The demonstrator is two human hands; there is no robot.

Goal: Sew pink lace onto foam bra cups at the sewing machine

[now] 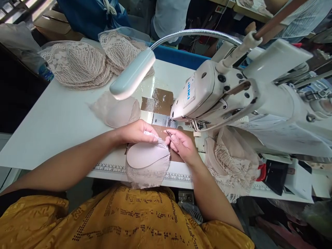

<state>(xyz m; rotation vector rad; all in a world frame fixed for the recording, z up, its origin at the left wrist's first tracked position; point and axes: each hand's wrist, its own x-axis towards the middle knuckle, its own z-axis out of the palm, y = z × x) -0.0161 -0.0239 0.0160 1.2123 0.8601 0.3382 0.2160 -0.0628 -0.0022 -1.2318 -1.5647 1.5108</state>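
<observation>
My left hand (141, 132) pinches the upper edge of a lace bra cup (147, 155), thumb on top. The cup's smooth pale pad faces up, and its lace trim hangs over the table's front edge. At the cup's right corner, my right hand (182, 142) is closed around a small, dark, pointed metal tool (168, 132), with its tip toward the lace. Most of this tool is hidden in the fingers, so its exact kind is unclear. Just beyond both hands is the needle area of a white sewing machine (199, 90).
Stacked lace cups (77, 64) lie at the back left, with a sheer cup (118, 110) nearer. More lace pieces (230, 159) are heaped at right. A lamp (133, 74) overhangs the table. A ruler strip (178, 177) lines the front edge. Other people sit beyond.
</observation>
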